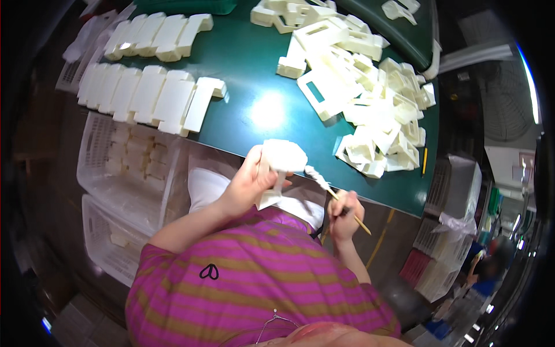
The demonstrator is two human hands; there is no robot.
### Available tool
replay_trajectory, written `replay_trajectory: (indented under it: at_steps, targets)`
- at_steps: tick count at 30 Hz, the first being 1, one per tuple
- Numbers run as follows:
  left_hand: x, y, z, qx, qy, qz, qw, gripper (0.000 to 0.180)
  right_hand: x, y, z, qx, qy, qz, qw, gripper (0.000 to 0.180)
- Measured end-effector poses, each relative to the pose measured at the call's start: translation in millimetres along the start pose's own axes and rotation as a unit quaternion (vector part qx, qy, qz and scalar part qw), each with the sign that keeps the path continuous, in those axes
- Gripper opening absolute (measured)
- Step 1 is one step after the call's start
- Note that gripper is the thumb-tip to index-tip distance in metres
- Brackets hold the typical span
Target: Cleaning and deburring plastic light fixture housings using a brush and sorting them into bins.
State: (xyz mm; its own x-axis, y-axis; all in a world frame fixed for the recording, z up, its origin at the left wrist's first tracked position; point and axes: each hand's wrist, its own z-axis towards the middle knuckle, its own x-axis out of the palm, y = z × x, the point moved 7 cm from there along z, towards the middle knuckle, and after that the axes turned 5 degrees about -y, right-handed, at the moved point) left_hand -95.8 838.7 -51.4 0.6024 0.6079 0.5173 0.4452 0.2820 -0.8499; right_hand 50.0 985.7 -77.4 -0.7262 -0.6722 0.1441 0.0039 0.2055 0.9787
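Note:
My left hand [250,179] grips a small white paper box [283,157], held up over the near edge of the green table [254,63]. My right hand [344,214] holds a thin wooden-handled brush [332,194], its white bristle tip touching the box's right side. Both hands are close together above my lap, over a white cloth or bag [211,188].
Two rows of folded white boxes [147,92] lie lined up at the table's left. A loose heap of unfolded white box blanks [370,87] covers the table's right. White plastic baskets [124,173] with more boxes stand at my left. A pencil [425,161] lies near the right edge.

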Motion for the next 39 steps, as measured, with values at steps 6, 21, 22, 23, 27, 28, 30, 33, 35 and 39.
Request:
replay_trajectory:
  at_steps: [6, 21, 22, 23, 27, 28, 30, 33, 35, 39]
  targets:
    - [-15.2, 15.7, 11.0, -0.176, -0.052, -0.273, 0.944, 0.045, 12.8, 12.5, -3.2, -0.008, 0.008, 0.137, 0.990, 0.051]
    - [-34.4, 29.6, 20.8, -0.145, -0.057, -0.390, 0.908, 0.049, 31.1, -4.3, -18.2, 0.028, 0.093, 0.261, 0.961, 0.052]
    - [-30.8, 27.8, 23.1, -0.135, -0.022, -0.429, 0.893, 0.049, 35.0, 2.4, -19.9, -0.017, 0.124, 0.242, 0.962, 0.053]
    - [-28.5, 28.1, 23.8, -0.129, -0.043, -0.415, 0.899, 0.047, 37.5, 3.0, -21.7, -0.028, 0.144, 0.249, 0.957, 0.054]
    - [-25.1, 34.7, 24.9, -0.109, 0.000, -0.435, 0.894, 0.045, 47.9, 1.0, -22.2, -0.036, 0.155, 0.142, 0.977, 0.053]
    - [-27.4, 35.6, 25.3, -0.098, -0.019, -0.410, 0.906, 0.043, 48.7, -2.9, -21.6, -0.018, 0.148, 0.156, 0.977, 0.053]
    - [-28.5, 36.4, 26.4, -0.087, -0.038, -0.384, 0.918, 0.041, 48.4, -3.8, -21.2, 0.011, 0.148, 0.179, 0.973, 0.053]
    - [-27.0, 33.4, 30.0, -0.092, -0.051, -0.375, 0.921, 0.039, 40.2, -12.8, -18.4, 0.066, 0.133, 0.275, 0.950, 0.053]
    - [-22.9, 28.5, 34.1, -0.092, -0.065, -0.376, 0.920, 0.037, 39.2, -6.4, -20.3, 0.018, 0.121, 0.261, 0.958, 0.053]
    - [-20.1, 29.9, 35.6, -0.062, -0.003, -0.365, 0.929, 0.031, 50.7, -9.0, -20.1, 0.119, 0.131, 0.293, 0.940, 0.053]
